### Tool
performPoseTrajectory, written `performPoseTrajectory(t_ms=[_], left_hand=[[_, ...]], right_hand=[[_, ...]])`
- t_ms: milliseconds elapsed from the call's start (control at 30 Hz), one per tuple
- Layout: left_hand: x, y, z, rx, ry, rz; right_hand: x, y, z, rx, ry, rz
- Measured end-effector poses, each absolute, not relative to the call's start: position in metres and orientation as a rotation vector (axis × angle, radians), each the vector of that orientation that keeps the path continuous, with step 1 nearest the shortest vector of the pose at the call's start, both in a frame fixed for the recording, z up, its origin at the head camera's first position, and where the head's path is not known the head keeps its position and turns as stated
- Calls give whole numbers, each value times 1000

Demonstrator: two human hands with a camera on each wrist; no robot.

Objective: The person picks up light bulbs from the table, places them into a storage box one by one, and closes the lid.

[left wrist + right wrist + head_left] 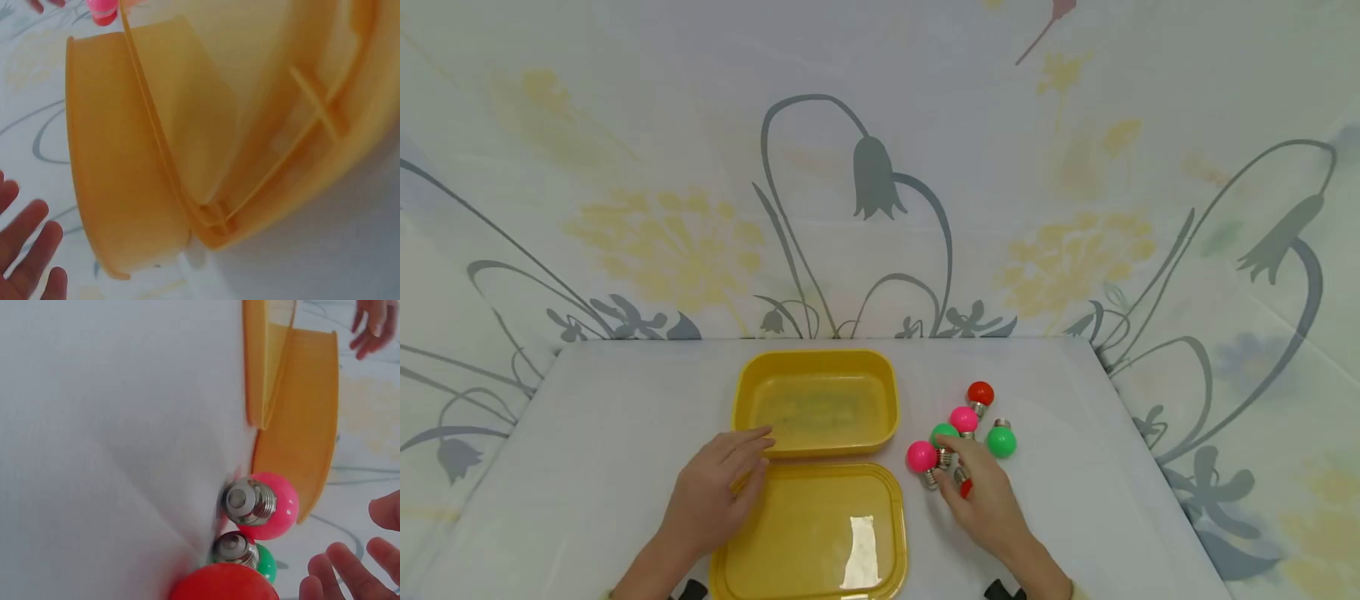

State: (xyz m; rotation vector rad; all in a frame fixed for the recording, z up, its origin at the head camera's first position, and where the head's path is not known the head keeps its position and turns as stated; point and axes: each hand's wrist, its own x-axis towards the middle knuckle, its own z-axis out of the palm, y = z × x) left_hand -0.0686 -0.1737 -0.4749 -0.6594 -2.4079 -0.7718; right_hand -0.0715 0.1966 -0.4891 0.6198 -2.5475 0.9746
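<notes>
My left hand [718,487] hovers with extended fingers over the near left corner of a yellow plastic box [889,400] and its lid [805,533]. It holds nothing, and its fingers [28,250] are spread in the left wrist view. Over the near side of a cluster of small round light bulbs is my right hand [985,504], its thumb and fingers apart. Closest to it are a green bulb [943,432], a pink bulb [921,456] and a red bulb [966,489] partly hidden by the hand. Screw bases show on the pink and green bulbs in the right wrist view.
Farther back in the cluster lie another pink bulb [964,418] and a red bulb [981,392]. A second green bulb [1002,442] sits to the right. The white-covered table [1090,500] meets a flower-printed cloth [820,250] at its back edge.
</notes>
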Motion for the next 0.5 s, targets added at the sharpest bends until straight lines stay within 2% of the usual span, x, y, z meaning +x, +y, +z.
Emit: performPoseTrajectory(t_ms=[167,500], left_hand=[[-74,-180,-479,-429,-2317,-1004],[-92,-196,-482,-166,-2265,-1198]], right_hand=[[-71,195,-498,560,-2484,1125],[-67,187,-509,572,-2459,1216]])
